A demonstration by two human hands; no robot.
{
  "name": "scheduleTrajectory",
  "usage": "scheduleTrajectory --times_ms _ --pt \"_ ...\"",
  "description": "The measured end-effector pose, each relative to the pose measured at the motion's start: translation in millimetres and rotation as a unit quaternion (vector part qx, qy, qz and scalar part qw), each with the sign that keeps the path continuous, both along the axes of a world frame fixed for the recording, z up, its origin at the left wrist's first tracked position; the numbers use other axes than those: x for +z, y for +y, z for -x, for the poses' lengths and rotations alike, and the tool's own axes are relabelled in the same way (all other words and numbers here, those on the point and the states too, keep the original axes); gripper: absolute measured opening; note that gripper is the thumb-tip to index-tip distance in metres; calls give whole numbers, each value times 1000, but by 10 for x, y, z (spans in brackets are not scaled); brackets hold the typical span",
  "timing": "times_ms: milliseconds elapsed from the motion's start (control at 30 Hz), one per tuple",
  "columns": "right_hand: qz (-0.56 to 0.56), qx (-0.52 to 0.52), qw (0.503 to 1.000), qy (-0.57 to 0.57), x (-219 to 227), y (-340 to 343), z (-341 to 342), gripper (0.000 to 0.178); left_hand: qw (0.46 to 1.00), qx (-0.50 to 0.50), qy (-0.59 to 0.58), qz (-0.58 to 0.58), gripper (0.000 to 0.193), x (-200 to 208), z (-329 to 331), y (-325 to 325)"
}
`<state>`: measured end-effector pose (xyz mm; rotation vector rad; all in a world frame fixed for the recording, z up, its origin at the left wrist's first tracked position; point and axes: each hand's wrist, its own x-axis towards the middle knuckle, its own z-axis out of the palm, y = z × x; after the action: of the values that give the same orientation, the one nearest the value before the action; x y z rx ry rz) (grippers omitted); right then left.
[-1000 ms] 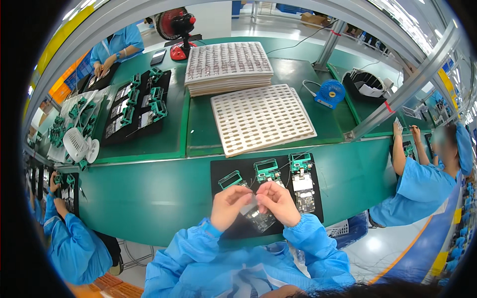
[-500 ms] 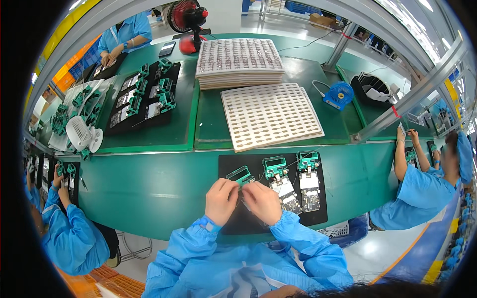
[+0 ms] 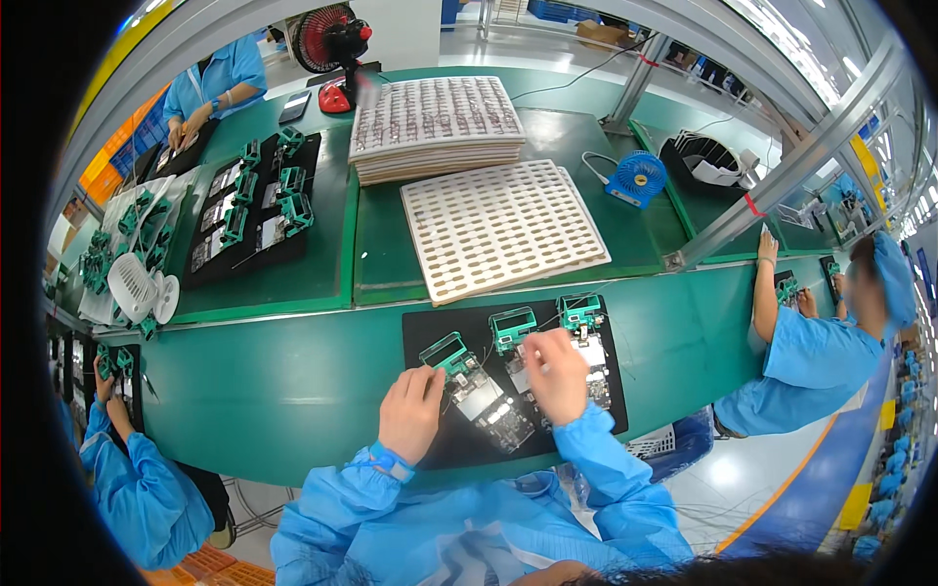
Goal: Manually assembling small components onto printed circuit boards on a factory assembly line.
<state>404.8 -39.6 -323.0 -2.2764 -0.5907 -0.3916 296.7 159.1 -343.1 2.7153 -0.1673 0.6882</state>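
Three circuit boards with green plastic frames lie side by side on a black mat (image 3: 445,327). My left hand (image 3: 410,412) is at the left green frame (image 3: 446,354), its thumb and fingers closed together by the frame's lower left corner; what they pinch is too small to make out. The left circuit board (image 3: 493,408) lies fully in sight below that frame. Over the middle board hovers my right hand (image 3: 557,376), fingers bent and smeared by motion, covering most of it below the middle green frame (image 3: 513,326). The right circuit board (image 3: 594,363) is partly hidden behind this hand.
Beyond the mat lie a white slotted tray (image 3: 503,230) and a tray stack (image 3: 435,161). A blue fan (image 3: 637,179) stands to their right, a white fan (image 3: 142,291) far left. More framed boards sit on a black mat (image 3: 308,161). Co-workers (image 3: 821,342) sit on both sides.
My right hand has moved right, from the left board to over the middle one. My left hand stays by the left frame, whose board is now uncovered. The whole view has shifted slightly.
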Motion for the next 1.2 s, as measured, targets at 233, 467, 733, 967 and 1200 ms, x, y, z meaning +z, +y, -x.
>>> scheduleTrajectory --times_ms 233,467,733,967,1200 --pt "175 -132 967 -133 -40 -339 -358 11 979 -82 -12 -186 39 7 -71 71" --pt "159 -121 974 -103 -176 -386 -568 14 994 -106 -28 -9 38 -47 -97 255" --pt "-267 -75 950 142 -253 -587 -622 9 985 -163 -35 32 34 -117 -195 396" --pt "30 63 996 -61 -83 144 -151 9 967 -232 -101 -12 30 -124 -315 552" --pt "201 39 972 -114 -110 312 -76 12 956 -258 -138 -26 23 -153 -365 572"
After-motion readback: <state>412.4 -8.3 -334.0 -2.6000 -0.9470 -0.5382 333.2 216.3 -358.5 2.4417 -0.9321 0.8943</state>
